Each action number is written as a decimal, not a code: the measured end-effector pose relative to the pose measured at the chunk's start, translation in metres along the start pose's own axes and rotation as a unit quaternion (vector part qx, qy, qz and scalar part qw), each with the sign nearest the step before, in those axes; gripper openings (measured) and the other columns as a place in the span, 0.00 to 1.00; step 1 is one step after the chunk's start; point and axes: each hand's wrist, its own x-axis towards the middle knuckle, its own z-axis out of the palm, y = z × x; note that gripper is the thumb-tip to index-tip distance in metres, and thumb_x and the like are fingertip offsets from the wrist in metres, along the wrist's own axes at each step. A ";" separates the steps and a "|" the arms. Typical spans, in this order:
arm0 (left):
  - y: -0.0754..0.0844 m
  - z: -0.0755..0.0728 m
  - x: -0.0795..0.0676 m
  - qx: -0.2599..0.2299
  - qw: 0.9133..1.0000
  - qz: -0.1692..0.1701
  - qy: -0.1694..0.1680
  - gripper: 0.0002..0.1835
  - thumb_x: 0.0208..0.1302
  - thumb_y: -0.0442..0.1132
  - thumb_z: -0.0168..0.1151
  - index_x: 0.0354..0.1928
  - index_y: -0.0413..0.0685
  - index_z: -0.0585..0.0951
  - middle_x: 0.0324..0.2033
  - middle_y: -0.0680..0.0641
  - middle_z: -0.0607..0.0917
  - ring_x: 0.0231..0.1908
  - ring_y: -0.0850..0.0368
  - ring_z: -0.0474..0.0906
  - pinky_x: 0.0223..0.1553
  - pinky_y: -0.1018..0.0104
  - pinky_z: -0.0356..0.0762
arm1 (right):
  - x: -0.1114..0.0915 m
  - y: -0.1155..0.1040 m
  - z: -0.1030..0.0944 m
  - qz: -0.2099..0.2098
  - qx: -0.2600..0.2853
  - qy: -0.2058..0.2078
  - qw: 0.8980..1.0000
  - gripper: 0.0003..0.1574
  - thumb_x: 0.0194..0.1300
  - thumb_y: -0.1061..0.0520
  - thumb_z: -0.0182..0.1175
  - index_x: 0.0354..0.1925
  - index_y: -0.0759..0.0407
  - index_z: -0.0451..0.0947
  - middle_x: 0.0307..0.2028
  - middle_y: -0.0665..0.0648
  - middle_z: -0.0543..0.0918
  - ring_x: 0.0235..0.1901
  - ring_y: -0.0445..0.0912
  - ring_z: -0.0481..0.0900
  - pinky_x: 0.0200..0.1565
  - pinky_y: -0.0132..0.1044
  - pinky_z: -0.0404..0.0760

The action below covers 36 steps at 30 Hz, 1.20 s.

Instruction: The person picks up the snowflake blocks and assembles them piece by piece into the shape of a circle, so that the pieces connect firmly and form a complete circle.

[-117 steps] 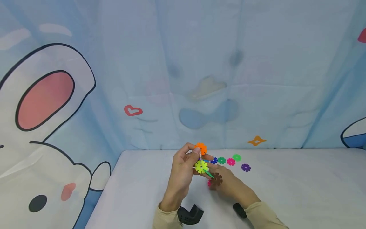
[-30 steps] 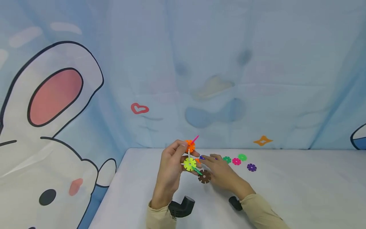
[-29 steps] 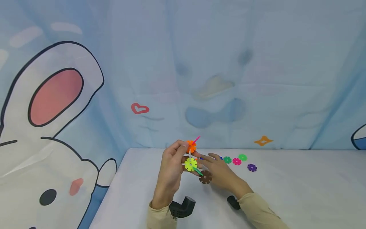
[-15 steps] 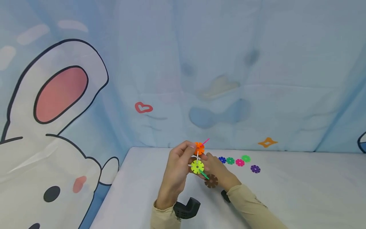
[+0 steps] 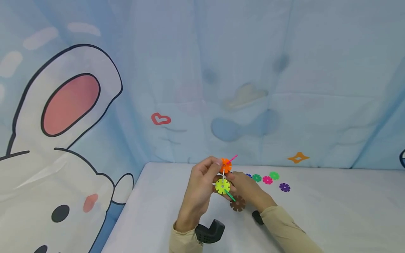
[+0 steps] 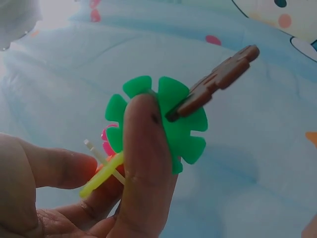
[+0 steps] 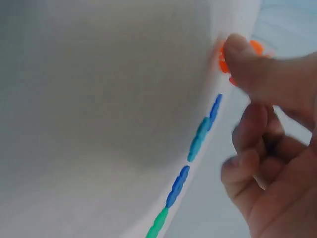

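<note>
My left hand [image 5: 197,188] grips a joined chain of notched plastic snowflake discs above the table. In the chain are an orange disc [image 5: 226,165], a pink disc [image 5: 233,159] standing edge-on, white pieces, a yellow disc [image 5: 223,186], a green disc [image 6: 185,136] and a brown disc [image 6: 223,77]. The left wrist view shows a finger lying across the green disc. Behind the chain my right hand [image 5: 250,188] reaches down at the table, its fingertips partly hidden in the head view. In the right wrist view its thumb and finger pinch another orange disc [image 7: 256,47], slightly blurred.
Loose discs lie on the white table [image 5: 316,211] right of my hands: a teal-green one [image 5: 257,178], a pink one [image 5: 267,180], a light green one [image 5: 274,175] and a purple one [image 5: 284,187]. Blue discs [image 7: 177,187] continue the row. A printed curtain hangs behind.
The pink disc, earlier low by my right hand, now sticks out from the chain's orange disc. My right hand has gone to the row's left end and taken the loose orange disc.
</note>
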 end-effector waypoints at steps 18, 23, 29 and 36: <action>-0.005 0.004 -0.001 0.011 0.999 0.030 -0.027 0.17 0.84 0.40 0.54 0.46 0.26 0.75 0.30 0.51 0.89 0.21 0.59 0.88 0.21 0.64 0.88 | -0.090 -0.022 -0.108 -0.092 0.194 0.264 0.940 0.17 0.75 0.60 0.66 0.60 0.55 0.85 0.33 0.50 0.85 0.30 0.43 0.84 0.40 0.22 0.85; -0.003 0.007 -0.003 0.009 0.999 0.038 -0.036 0.17 0.83 0.39 0.55 0.47 0.25 0.75 0.31 0.49 0.89 0.21 0.59 0.88 0.21 0.64 0.88 | -0.101 -0.037 -0.116 -0.131 0.223 0.328 0.909 0.17 0.72 0.69 0.65 0.56 0.61 0.85 0.31 0.48 0.85 0.30 0.41 0.82 0.41 0.21 0.85; 0.000 0.013 -0.008 0.027 0.996 0.065 -0.053 0.17 0.83 0.39 0.55 0.47 0.25 0.75 0.34 0.30 0.86 0.21 0.60 0.88 0.21 0.64 0.88 | -0.110 -0.052 -0.120 -0.180 0.219 0.337 0.898 0.18 0.69 0.73 0.65 0.54 0.63 0.86 0.36 0.48 0.88 0.31 0.40 0.81 0.29 0.26 0.82; 0.007 0.018 -0.015 0.106 0.989 0.086 -0.057 0.14 0.82 0.40 0.56 0.45 0.32 0.79 0.37 0.25 0.85 0.22 0.62 0.88 0.24 0.58 0.90 | -0.118 -0.060 -0.122 -0.257 0.204 0.335 0.883 0.25 0.60 0.80 0.67 0.52 0.63 0.88 0.41 0.52 0.91 0.36 0.40 0.86 0.47 0.24 0.87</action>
